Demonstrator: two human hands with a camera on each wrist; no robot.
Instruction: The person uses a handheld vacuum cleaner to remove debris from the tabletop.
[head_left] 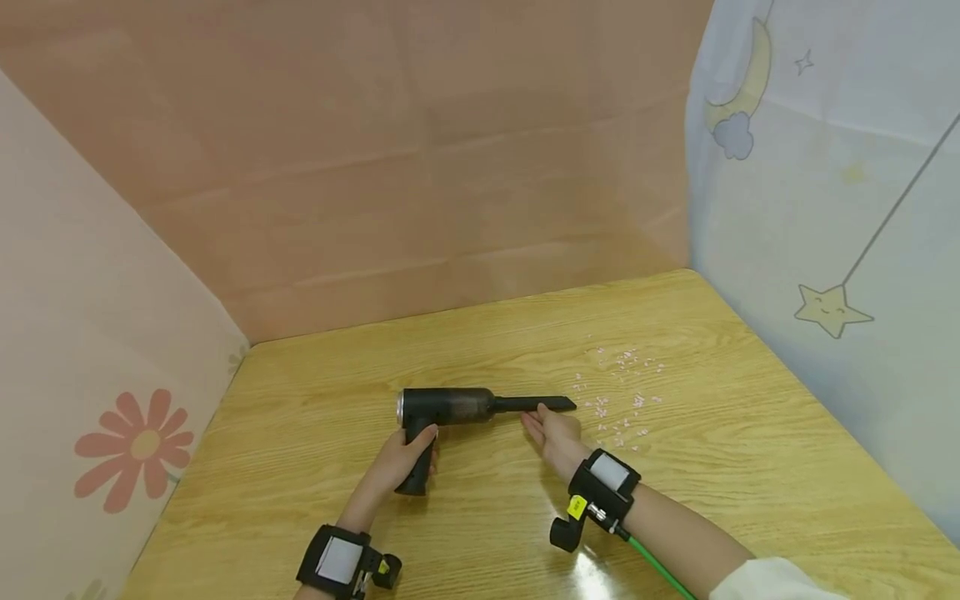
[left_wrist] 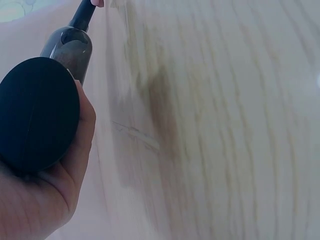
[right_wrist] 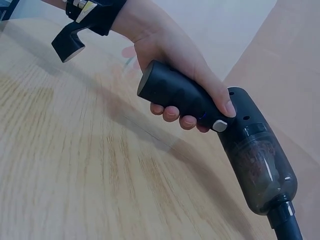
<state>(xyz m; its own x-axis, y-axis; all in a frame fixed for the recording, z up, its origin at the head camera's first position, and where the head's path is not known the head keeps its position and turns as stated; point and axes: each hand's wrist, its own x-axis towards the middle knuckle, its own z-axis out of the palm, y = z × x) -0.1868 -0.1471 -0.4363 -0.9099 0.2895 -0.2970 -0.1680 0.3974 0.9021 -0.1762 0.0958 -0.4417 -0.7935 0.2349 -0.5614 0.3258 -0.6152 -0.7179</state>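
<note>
A black handheld vacuum (head_left: 450, 406) with a dark see-through chamber (right_wrist: 260, 167) is held above the wooden table, its long nozzle (head_left: 525, 404) pointing right. The left hand (head_left: 401, 458) grips its handle, fingers wrapped round it and thumb near the silver button, as the right wrist view shows; the handle's end (left_wrist: 40, 115) fills the left of the left wrist view. Near the nozzle's tip, the right hand (head_left: 558, 437) touches the nozzle from below with its fingertips; how far they curl round it is hard to tell. Small pale pink bits (head_left: 602, 408) lie scattered just beyond the tip.
The wooden table (head_left: 300, 417) has an orange-brown sheet (head_left: 450, 167) behind it, a flowered white sheet (head_left: 60, 292) at the left and a star-and-moon sheet (head_left: 840, 225) at the right. A green cable (head_left: 660, 568) runs from the right wrist's strap.
</note>
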